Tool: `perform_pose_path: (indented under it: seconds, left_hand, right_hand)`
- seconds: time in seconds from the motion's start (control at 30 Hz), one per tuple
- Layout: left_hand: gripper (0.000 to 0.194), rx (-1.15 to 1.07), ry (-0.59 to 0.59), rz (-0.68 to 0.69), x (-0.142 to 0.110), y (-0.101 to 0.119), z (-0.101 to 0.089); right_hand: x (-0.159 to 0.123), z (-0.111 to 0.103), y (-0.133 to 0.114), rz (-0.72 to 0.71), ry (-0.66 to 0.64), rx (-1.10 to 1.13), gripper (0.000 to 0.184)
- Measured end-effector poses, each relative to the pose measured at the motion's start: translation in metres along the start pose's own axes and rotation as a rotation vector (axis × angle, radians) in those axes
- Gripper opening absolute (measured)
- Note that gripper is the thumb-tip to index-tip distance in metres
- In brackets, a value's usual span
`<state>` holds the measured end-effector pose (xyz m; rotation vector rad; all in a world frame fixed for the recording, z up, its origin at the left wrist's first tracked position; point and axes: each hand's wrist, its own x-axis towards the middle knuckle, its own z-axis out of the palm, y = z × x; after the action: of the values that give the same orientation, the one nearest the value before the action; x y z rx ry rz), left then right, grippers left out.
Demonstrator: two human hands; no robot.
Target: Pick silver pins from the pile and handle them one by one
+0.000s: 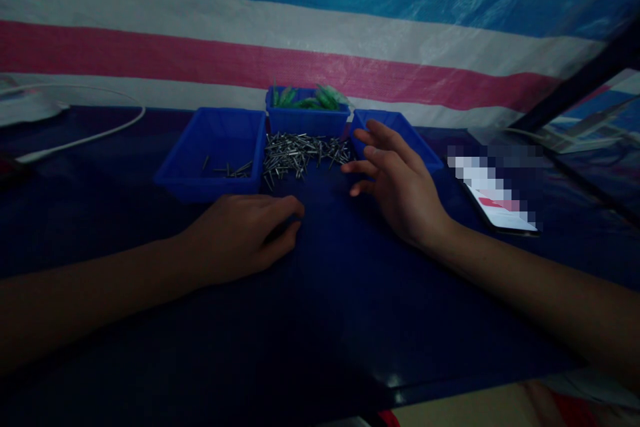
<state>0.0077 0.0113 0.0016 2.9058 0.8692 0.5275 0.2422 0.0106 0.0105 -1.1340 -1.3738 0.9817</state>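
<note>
A loose pile of thin, nail-like metal pins (293, 157) lies on the dark blue table. My left hand (245, 233) rests just in front of the left blue bin, its fingers curled and the thumb close to the index finger; whatever may be between the fingertips is hidden. The left bin (213, 130) has several similar pins on its floor. To the right of the pile, my right hand (400, 190) is open, fingers spread, with nothing visible in it. It partly covers the right blue bin (415, 137), so that bin's contents are hidden.
Behind the pile stands another blue bin (307, 121) with green items (325, 99) in clear plastic. A lit phone (500, 203) lies at the right. A white cable (100, 133) curves across the left side. A striped plastic sheet (300, 27) hangs behind the table.
</note>
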Motion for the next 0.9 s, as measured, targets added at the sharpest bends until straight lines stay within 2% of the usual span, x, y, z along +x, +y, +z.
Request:
perform_pose_path:
  seconds: [0.13,0.4,0.57,0.63,0.8,0.9]
  left_hand:
    - [0.022,-0.007,-0.002,0.001,-0.0010,-0.0009,0.0002]
    - [0.023,-0.014,-0.003,0.003,-0.0003,-0.0004,-0.0013]
    - [0.022,-0.013,0.010,0.014,0.0002,-0.0007,0.0002]
    - [0.022,-0.007,0.013,0.020,-0.0002,-0.0009,0.0007]
    - [0.023,0.001,-0.022,-0.002,0.0005,0.0005,-0.0008]
    - [0.023,-0.006,-0.039,-0.011,0.0009,0.0010,-0.0014]
  right_hand:
    - [-0.0004,-0.0006,0.0028,-0.021,-0.015,-0.060,0.054]
    - [-0.0001,-0.0021,0.0086,-0.032,-0.011,-0.025,0.063]
    - [-0.0008,-0.0036,0.0094,-0.113,-0.058,-0.109,0.062]
    - [-0.0027,-0.0033,0.0086,-0.206,-0.139,-0.227,0.055]
    - [-0.0089,-0.0012,0.0070,-0.606,-0.476,-0.788,0.042]
    - [-0.0097,-0.0005,0.0075,-0.632,-0.518,-0.962,0.046]
